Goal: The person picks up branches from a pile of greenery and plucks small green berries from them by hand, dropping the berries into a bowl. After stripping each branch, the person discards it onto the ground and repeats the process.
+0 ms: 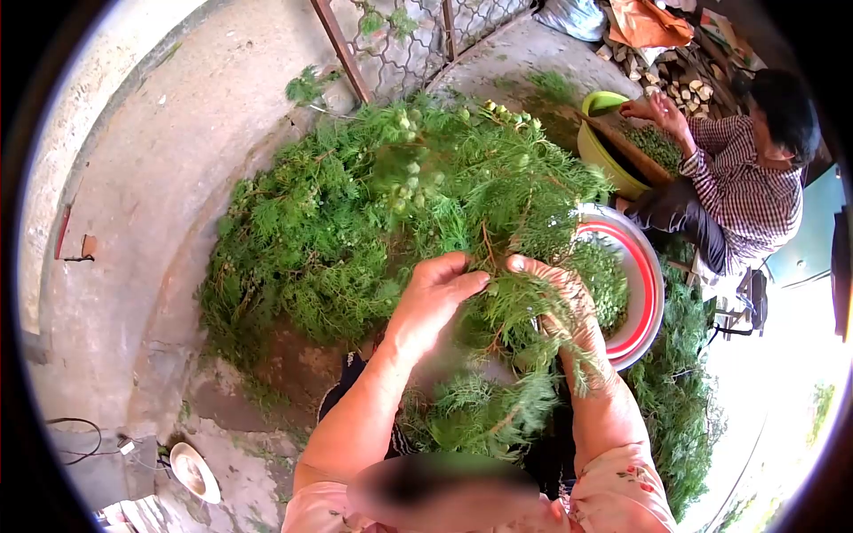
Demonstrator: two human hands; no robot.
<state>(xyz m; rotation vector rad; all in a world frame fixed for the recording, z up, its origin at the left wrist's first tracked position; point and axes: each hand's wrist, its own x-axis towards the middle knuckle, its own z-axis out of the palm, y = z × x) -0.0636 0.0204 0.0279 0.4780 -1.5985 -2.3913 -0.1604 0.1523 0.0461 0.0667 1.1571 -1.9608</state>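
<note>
Pale concrete (169,178) edged the leafy heap (302,213); right fingers (526,265) clamped a sprig (508,300); left fingers (469,284) bunched beside it, their hold unclear.

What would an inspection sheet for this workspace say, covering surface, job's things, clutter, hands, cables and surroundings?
Surface: concrete-like ground, stained in places.
Job's things: heaped green branches; sprig between the hands; red-and-white basin containing small green pieces.
Clutter: white dish-like object, lower left; chopped wood, upper right.
Hands: right hand holds the sprig; left hand beside it, grip unclear.
Cables: dark cable, lower left.
Surroundings: seated person beside yellow-green tub.
</note>
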